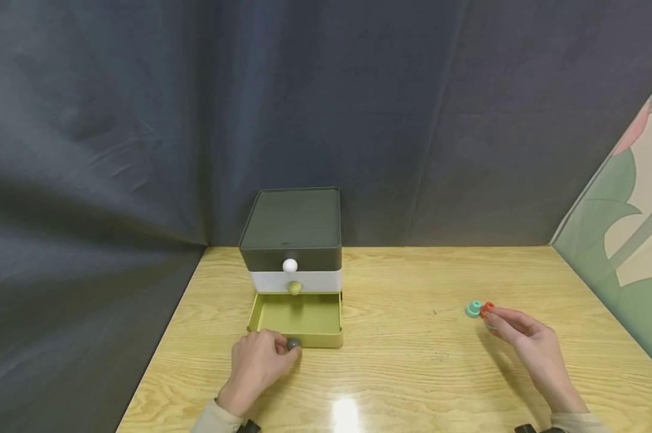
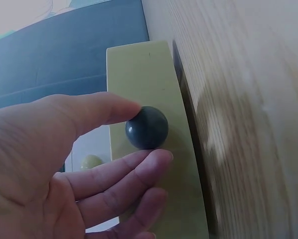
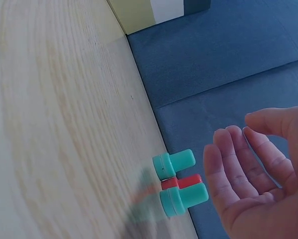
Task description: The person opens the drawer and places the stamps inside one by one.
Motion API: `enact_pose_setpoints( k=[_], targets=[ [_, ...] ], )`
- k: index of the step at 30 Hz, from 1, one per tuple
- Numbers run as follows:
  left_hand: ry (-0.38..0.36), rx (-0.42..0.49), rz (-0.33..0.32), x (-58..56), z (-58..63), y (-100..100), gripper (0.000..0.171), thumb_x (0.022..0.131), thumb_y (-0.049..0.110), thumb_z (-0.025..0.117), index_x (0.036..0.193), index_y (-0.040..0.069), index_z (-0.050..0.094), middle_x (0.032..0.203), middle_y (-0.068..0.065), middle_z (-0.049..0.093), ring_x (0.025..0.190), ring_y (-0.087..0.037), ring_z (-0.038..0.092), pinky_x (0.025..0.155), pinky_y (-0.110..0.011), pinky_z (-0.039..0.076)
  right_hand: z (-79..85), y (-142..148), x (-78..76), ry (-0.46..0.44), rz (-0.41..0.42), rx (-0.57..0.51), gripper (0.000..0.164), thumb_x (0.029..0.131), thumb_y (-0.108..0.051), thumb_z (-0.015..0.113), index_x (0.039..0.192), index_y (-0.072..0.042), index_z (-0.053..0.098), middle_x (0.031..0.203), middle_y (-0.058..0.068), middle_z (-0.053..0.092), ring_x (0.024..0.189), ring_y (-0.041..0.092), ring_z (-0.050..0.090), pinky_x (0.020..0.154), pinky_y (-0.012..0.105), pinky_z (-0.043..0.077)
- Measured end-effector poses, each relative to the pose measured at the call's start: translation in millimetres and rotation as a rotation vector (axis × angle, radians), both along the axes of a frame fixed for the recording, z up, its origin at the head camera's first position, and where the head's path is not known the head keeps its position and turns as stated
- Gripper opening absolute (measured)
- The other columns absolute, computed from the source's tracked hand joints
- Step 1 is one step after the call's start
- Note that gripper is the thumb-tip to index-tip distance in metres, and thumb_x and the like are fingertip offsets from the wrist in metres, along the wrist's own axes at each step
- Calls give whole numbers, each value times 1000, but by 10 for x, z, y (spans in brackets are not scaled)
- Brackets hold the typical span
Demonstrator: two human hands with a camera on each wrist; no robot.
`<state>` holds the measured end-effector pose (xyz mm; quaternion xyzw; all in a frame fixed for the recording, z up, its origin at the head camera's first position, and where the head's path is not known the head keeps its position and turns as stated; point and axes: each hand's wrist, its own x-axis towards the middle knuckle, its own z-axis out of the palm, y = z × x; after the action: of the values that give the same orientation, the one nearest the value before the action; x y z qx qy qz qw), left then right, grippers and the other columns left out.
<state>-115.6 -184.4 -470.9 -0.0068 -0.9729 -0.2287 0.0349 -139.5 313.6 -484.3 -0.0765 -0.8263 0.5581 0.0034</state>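
Observation:
My left hand [image 1: 258,364] pinches the round dark grey knob [image 2: 148,128] between thumb and fingertips. The knob sits on the front of the olive-green drawer [image 1: 317,340], which is pulled out of a small three-tier cabinet [image 1: 296,219]. Nothing lies inside the drawer. At the right of the table, my right hand [image 1: 532,343] hovers beside several small stepped pegs. In the right wrist view these are a teal peg [image 3: 174,164], a red peg [image 3: 189,181] and a second teal peg [image 3: 184,199], standing close together. The right fingers are loosely bent with nothing between them, apart from the pegs.
Above the pulled-out drawer are a white drawer [image 1: 320,281] with a green knob and a dark grey top drawer [image 1: 326,258] with a white knob. Dark curtains [image 1: 385,120] border the wooden table [image 1: 402,373] at the back and left; a patterned cloth [image 1: 629,240] hangs at right.

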Motion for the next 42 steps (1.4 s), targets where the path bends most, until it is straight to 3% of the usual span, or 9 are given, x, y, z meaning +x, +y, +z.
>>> enact_pose_setpoints(
  k=[16, 19, 21, 24, 31, 33, 36, 39, 42],
  targets=[
    [27, -24, -1, 98, -30, -3, 18, 83, 43, 86, 84, 25, 84, 74, 15, 75, 66, -4, 64, 56, -27, 45, -26, 34, 3, 32, -1, -69, 46, 105, -34, 69, 137, -2, 68, 115, -24, 77, 98, 2, 77, 84, 14, 57],
    [-8, -20, 1, 98, -11, -7, 21, 84, 47, 85, 85, 26, 84, 75, 15, 75, 68, -5, 65, 58, -29, 45, -9, 65, 15, 21, -8, -30, 48, 106, -38, 68, 138, -2, 67, 115, -25, 77, 99, 2, 77, 83, 12, 54],
    [-37, -13, 9, 104, 27, -21, 22, 86, 49, 84, 86, 27, 84, 75, 16, 74, 67, -5, 64, 57, -29, 46, 3, 89, 24, 3, -17, -9, 49, 106, -40, 67, 139, -3, 66, 112, -28, 76, 98, 1, 76, 96, 25, 55],
    [-50, 10, 31, 107, 118, -59, 22, 89, 50, 82, 87, 28, 83, 72, 18, 71, 63, -3, 61, 56, -29, 45, 26, 128, 27, -5, -39, 65, 50, 106, -42, 66, 139, -4, 66, 108, -34, 72, 96, -2, 75, 94, 25, 53],
    [158, 153, 106, 22, 237, -263, 15, 92, 39, 82, 100, 26, 84, 84, 13, 77, 73, -7, 67, 64, -29, 49, 53, 197, 4, 112, -93, 185, 48, 104, -37, 70, 134, 0, 69, 103, -42, 65, 90, -17, 66, 75, 7, 51],
    [227, 211, 120, -10, 206, -330, 18, 93, 33, 83, 106, 21, 84, 96, 8, 80, 82, -13, 71, 69, -28, 51, 48, 198, -7, 138, -90, 250, 46, 104, -36, 71, 133, 0, 71, 105, -35, 69, 89, -22, 60, 73, 7, 49],
    [285, 291, 136, -54, 125, -418, 28, 93, 26, 83, 118, 15, 80, 115, -1, 79, 96, -22, 72, 75, -28, 54, 26, 195, -30, 164, -60, 354, 43, 103, -32, 72, 132, 0, 72, 114, -7, 80, 89, -23, 57, 71, 8, 49],
    [267, 341, 160, -82, 46, -487, 40, 95, 25, 81, 132, 11, 74, 129, -8, 74, 108, -27, 70, 82, -32, 56, 0, 201, -55, 162, -17, 418, 44, 103, -29, 72, 134, 2, 70, 123, 25, 76, 93, 6, 76, 68, 14, 52],
    [199, 367, 169, -99, -10, -541, 51, 98, 29, 78, 143, 10, 66, 140, -11, 68, 116, -30, 69, 86, -36, 57, -25, 232, -71, 134, 17, 463, 49, 103, -29, 73, 137, 5, 66, 123, 32, 74, 105, 43, 77, 66, 18, 54]
  ],
)
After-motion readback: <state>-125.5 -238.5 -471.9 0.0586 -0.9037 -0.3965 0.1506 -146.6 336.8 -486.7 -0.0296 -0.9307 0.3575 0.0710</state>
